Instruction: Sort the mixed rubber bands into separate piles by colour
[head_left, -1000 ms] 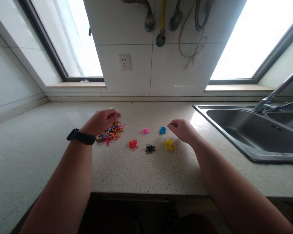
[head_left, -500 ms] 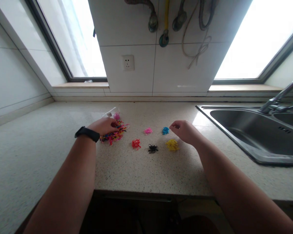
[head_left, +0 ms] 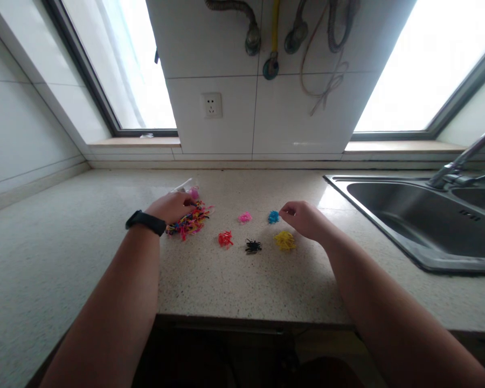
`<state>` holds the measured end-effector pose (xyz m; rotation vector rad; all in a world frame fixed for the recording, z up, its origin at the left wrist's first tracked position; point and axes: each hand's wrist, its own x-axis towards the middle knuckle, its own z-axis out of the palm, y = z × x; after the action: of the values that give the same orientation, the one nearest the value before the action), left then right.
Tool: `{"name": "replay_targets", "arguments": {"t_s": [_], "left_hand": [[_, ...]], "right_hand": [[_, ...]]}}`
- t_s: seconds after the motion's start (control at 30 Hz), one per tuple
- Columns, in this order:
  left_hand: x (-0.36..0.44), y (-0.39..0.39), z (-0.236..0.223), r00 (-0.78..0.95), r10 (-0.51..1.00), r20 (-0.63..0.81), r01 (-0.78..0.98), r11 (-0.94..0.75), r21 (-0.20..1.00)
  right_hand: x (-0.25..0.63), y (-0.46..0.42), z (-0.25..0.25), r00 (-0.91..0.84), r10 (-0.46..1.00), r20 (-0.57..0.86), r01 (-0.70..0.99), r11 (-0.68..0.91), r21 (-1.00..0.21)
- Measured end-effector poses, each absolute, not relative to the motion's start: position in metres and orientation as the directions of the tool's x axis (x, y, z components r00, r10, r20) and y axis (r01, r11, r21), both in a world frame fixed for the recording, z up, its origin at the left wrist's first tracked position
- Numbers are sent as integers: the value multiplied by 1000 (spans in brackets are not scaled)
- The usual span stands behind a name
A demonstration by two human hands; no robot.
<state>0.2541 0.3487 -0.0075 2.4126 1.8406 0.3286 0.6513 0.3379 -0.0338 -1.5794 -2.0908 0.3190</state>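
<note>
My left hand (head_left: 175, 207), with a black band on its wrist, rests on a mixed pile of colourful small rubber bands (head_left: 192, 222). Its fingers are curled together at the pile's upper edge; what they pinch is hidden. Just right of the blue bands (head_left: 273, 216) is my right hand (head_left: 299, 217), thumb and fingers pinched at that heap's edge. Anything between those fingertips is too small to make out. Separate little heaps of pink bands (head_left: 244, 217), red bands (head_left: 225, 239), black bands (head_left: 253, 246) and yellow bands (head_left: 285, 240) lie between the hands.
A clear plastic bag (head_left: 185, 186) lies behind the mixed pile. The speckled countertop (head_left: 210, 285) ends at a front edge near my body. On the right is a steel sink (head_left: 412, 215) with a faucet (head_left: 461, 161). A tiled wall with a socket (head_left: 212, 105) stands behind.
The left fingers have shifted slightly within the top of the mixed pile. My right hand stays beside the blue bands, almost still. The heaps look the same.
</note>
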Motion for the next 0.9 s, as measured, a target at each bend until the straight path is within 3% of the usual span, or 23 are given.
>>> {"name": "replay_targets", "arguments": {"t_s": [0.53, 0.8, 0.9], "left_hand": [[258, 352, -9, 208, 954, 214, 934, -259, 246], [265, 352, -9, 207, 943, 260, 881, -296, 369], [272, 354, -11, 188, 938, 293, 795, -320, 515]], "right_hand": [[652, 339, -35, -221, 939, 264, 821, 325, -469], [651, 338, -32, -233, 934, 270, 817, 339, -466], [649, 336, -30, -232, 935, 268, 813, 338, -474]]}}
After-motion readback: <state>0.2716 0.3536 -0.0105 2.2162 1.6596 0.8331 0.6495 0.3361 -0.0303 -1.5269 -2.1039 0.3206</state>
